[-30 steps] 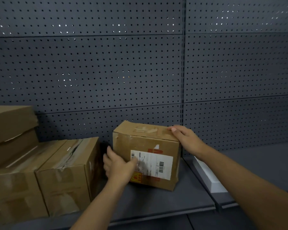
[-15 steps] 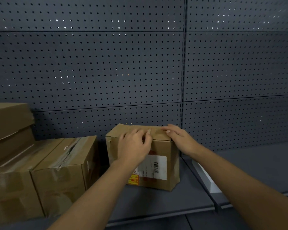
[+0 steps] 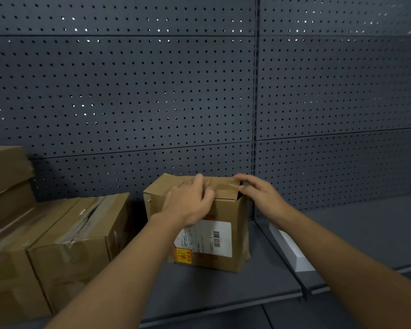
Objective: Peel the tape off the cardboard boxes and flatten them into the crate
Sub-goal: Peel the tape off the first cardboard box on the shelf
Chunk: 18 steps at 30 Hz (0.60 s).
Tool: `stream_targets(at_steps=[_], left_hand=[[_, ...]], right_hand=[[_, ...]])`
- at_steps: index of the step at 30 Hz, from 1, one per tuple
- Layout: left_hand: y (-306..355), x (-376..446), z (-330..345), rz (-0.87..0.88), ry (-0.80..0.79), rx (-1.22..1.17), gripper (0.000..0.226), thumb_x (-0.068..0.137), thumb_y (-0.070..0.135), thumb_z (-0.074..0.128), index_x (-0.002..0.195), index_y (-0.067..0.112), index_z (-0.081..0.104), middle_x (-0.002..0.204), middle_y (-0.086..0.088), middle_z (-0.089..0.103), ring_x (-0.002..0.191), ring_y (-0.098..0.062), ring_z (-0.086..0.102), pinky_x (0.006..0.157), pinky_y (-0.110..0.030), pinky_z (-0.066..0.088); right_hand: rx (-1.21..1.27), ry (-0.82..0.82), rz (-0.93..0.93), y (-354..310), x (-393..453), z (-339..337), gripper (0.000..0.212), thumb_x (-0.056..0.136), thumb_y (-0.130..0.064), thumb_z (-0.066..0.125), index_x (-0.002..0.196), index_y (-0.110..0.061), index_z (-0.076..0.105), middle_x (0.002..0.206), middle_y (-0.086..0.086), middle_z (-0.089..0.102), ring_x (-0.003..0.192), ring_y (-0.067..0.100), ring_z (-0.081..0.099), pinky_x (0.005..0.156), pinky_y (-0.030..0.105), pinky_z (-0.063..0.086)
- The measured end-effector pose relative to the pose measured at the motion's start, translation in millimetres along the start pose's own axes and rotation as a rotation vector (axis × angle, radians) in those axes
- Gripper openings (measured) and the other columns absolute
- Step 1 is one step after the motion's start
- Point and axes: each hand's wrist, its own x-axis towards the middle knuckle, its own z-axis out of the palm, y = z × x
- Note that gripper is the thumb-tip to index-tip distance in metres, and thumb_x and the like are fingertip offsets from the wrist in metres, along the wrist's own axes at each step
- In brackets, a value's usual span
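A small cardboard box point(image 3: 239, 211) with a white shipping label point(image 3: 208, 238) and an orange sticker stands on the dark shelf point(image 3: 223, 290). My left hand point(image 3: 188, 203) lies over its top front edge with the fingers curled onto the lid. My right hand point(image 3: 259, 195) is at the top right corner, its fingertips pinching the end of a brown tape strip point(image 3: 226, 186) that runs across the lid. The flap at that corner is slightly lifted. No crate is in view.
Taped cardboard boxes point(image 3: 81, 233) stand on the shelf to the left, and another box point(image 3: 7, 167) is stacked on top at the far left. A white and grey divider point(image 3: 292, 252) lies right of the small box. Behind is a dark pegboard wall point(image 3: 152, 103).
My left hand rose from the box's front face onto its lid. My right hand stayed at the top right corner, where the flap edge now stands slightly up.
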Motion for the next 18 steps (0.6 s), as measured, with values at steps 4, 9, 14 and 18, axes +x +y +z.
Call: stream_targets(at_steps=[4,9,14,18], left_hand=[[-5,4,2,0.008,-0.060,0.000,0.041,0.103,0.050,0.022,0.123,0.027,0.049,0.120,0.000,0.065,0.105,-0.024,0.056,0.082,-0.041,0.038],[0,6,5,0.018,-0.055,0.054,0.065,0.101,0.072,0.017,0.148,0.039,0.046,0.152,0.008,0.051,0.137,-0.020,0.047,0.105,-0.043,0.034],[0,4,-2,-0.033,-0.090,-0.031,0.087,0.082,0.097,0.011,0.137,0.044,0.054,0.141,0.016,0.057,0.128,-0.016,0.052,0.106,-0.049,0.042],[6,6,-11,-0.070,-0.148,-0.054,0.089,0.072,0.105,0.013,0.114,0.041,0.058,0.115,0.012,0.057,0.110,-0.019,0.056,0.097,-0.049,0.048]], right_hand=[[0.024,-0.001,0.016,0,-2,-9,0.042,0.098,-0.004,0.052,0.129,-0.029,0.063,0.123,-0.003,0.062,0.103,0.009,0.059,0.078,0.019,0.044],[0.027,-0.015,0.107,-4,6,-18,0.037,0.090,-0.003,0.064,0.119,-0.025,0.070,0.119,-0.002,0.066,0.103,0.016,0.064,0.081,0.028,0.052],[-0.008,-0.051,0.230,-11,22,-19,0.037,0.084,-0.006,0.075,0.116,-0.024,0.068,0.112,0.010,0.069,0.098,0.027,0.069,0.088,0.046,0.058],[-0.278,0.067,0.117,-7,32,-23,0.019,0.092,-0.003,0.066,0.101,-0.020,0.072,0.091,0.011,0.064,0.075,0.022,0.059,0.062,0.033,0.051]])
